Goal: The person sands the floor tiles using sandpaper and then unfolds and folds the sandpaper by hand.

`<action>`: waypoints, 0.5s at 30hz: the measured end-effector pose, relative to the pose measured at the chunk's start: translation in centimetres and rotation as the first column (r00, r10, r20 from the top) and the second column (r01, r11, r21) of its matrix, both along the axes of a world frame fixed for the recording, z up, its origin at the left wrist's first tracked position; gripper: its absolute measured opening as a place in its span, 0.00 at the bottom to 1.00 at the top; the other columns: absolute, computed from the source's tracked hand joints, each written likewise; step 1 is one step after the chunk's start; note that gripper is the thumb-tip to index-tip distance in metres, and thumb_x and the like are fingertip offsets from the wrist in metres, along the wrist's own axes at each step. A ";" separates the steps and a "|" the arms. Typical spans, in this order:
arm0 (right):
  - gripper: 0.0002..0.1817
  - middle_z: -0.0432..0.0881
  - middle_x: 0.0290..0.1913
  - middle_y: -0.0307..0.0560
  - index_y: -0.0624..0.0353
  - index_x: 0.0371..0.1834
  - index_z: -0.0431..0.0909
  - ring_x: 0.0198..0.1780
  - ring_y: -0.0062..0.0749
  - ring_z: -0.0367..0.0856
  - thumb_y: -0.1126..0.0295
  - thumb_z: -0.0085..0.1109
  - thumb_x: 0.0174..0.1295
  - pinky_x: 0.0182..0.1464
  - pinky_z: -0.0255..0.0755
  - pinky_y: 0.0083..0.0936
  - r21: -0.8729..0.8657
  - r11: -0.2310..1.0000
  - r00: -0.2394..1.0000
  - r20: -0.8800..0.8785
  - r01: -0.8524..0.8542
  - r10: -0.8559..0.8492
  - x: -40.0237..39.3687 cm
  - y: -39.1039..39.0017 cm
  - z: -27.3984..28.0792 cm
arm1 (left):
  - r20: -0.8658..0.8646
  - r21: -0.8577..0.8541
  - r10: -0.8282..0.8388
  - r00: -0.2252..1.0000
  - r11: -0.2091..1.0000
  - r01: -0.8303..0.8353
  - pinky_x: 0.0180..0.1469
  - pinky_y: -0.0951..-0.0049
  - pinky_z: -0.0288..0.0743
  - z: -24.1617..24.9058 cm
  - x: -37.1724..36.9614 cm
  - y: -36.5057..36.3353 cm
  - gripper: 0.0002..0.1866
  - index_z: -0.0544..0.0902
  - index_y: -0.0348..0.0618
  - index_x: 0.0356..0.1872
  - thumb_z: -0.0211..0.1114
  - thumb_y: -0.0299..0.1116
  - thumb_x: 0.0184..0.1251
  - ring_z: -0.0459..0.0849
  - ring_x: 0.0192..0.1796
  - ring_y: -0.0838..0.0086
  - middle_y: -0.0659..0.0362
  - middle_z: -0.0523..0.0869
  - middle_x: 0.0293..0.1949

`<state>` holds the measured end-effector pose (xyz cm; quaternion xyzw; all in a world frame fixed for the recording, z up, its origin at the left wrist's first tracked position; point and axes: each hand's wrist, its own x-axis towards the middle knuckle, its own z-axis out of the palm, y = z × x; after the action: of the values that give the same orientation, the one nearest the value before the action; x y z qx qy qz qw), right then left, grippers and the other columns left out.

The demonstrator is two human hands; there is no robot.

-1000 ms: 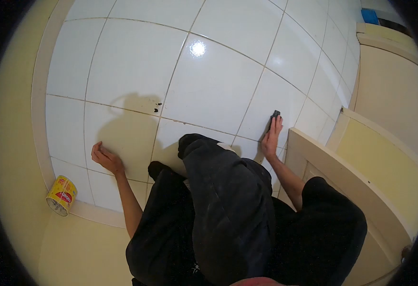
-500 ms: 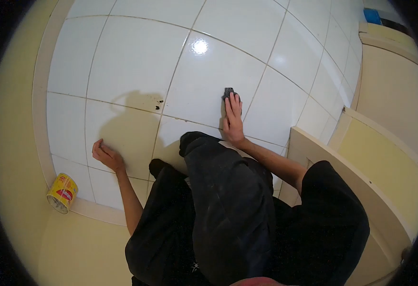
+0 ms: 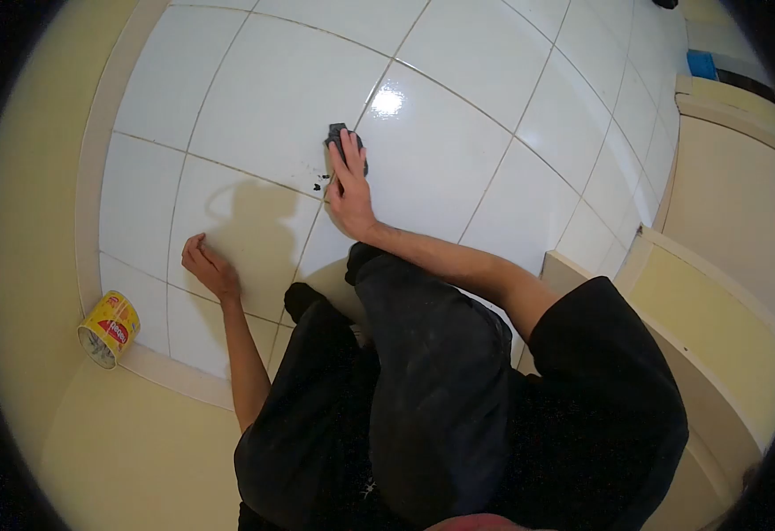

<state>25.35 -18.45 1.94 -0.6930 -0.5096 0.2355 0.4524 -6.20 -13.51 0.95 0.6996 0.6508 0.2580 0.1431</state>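
Observation:
My right hand [image 3: 350, 188] presses a dark cloth [image 3: 346, 149] flat on the white tiled floor [image 3: 432, 115], its fingers spread over the cloth. Small black bits [image 3: 318, 187] lie on the tile just left of my right hand, with fainter specks around them. My left hand [image 3: 210, 266] is over the tiles at the left with its fingers curled in; whether anything is between them is hidden. Farther left, a yellow tub [image 3: 110, 329] with a red label lies tilted by the wall base, its opening toward me, something greyish inside.
My dark-trousered knees [image 3: 423, 354] and dark-socked feet [image 3: 302, 302] are below the hands. A pale raised ledge [image 3: 671, 319] runs along the right. A blue object [image 3: 702, 64] is at the upper right. The yellowish wall [image 3: 34, 221] stands at the left.
My right hand has slid left with the cloth, from the middle of a tile to beside the black bits. The view has shifted a little. My left hand stays curled at the left.

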 end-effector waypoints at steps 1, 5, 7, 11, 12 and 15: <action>0.41 0.49 0.86 0.60 0.64 0.80 0.63 0.87 0.59 0.43 0.88 0.48 0.57 0.85 0.35 0.50 0.007 1.000 0.999 -0.045 0.001 -0.001 -0.5 0.7 0.1 | -0.002 0.028 -0.011 1.000 1.000 0.011 0.68 0.56 0.64 -0.1 -0.2 0.1 0.14 0.80 0.36 0.55 0.48 0.30 0.80 0.71 0.64 0.56 0.50 0.80 0.58; 0.39 0.51 0.86 0.60 0.63 0.80 0.63 0.86 0.57 0.48 0.87 0.48 0.60 0.84 0.46 0.41 0.045 0.998 0.984 -0.173 0.035 -0.027 -0.8 2.6 2.6 | 0.013 0.069 -0.035 0.999 0.997 0.034 0.68 0.55 0.64 -0.4 -0.5 0.2 0.14 0.81 0.35 0.54 0.48 0.29 0.80 0.73 0.63 0.54 0.49 0.81 0.57; 0.38 0.55 0.85 0.59 0.64 0.80 0.64 0.86 0.53 0.50 0.87 0.48 0.60 0.84 0.48 0.39 0.092 0.995 0.980 -0.197 0.024 -0.005 0.5 3.2 4.3 | 0.023 0.064 -0.033 0.999 0.997 0.032 0.68 0.55 0.63 -0.5 -0.6 0.1 0.14 0.81 0.35 0.53 0.49 0.29 0.79 0.74 0.62 0.54 0.48 0.82 0.57; 0.36 0.75 0.72 0.57 0.64 0.76 0.69 0.69 0.42 0.76 0.86 0.49 0.60 0.70 0.70 0.33 0.053 0.993 0.919 -0.385 0.107 -0.079 3.7 4.1 5.6 | 0.053 0.077 -0.049 0.997 0.996 0.045 0.67 0.54 0.64 -0.5 -0.8 0.0 0.14 0.81 0.35 0.52 0.48 0.30 0.79 0.74 0.61 0.52 0.48 0.82 0.56; 0.34 0.80 0.66 0.56 0.64 0.75 0.71 0.60 0.40 0.81 0.85 0.50 0.60 0.62 0.76 0.31 -0.034 0.992 0.857 -0.500 0.122 -0.122 5.2 4.3 6.2 | 0.070 0.083 -0.057 0.996 0.995 0.051 0.66 0.53 0.64 -0.4 -0.8 0.1 0.14 0.81 0.35 0.52 0.48 0.30 0.79 0.74 0.61 0.52 0.48 0.82 0.56; 0.33 0.83 0.61 0.54 0.65 0.72 0.75 0.54 0.33 0.84 0.87 0.49 0.59 0.56 0.81 0.29 -0.234 0.958 0.644 -0.711 0.166 -0.285 9.4 3.8 9.9 | 0.054 0.119 -0.089 0.995 0.989 0.082 0.66 0.53 0.64 -0.4 -0.8 0.1 0.14 0.81 0.36 0.52 0.48 0.31 0.78 0.74 0.61 0.52 0.48 0.82 0.54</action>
<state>34.76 -14.65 11.82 -0.6280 -0.1742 0.4734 0.5926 -7.00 -13.37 0.50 0.7261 0.5995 0.3097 0.1320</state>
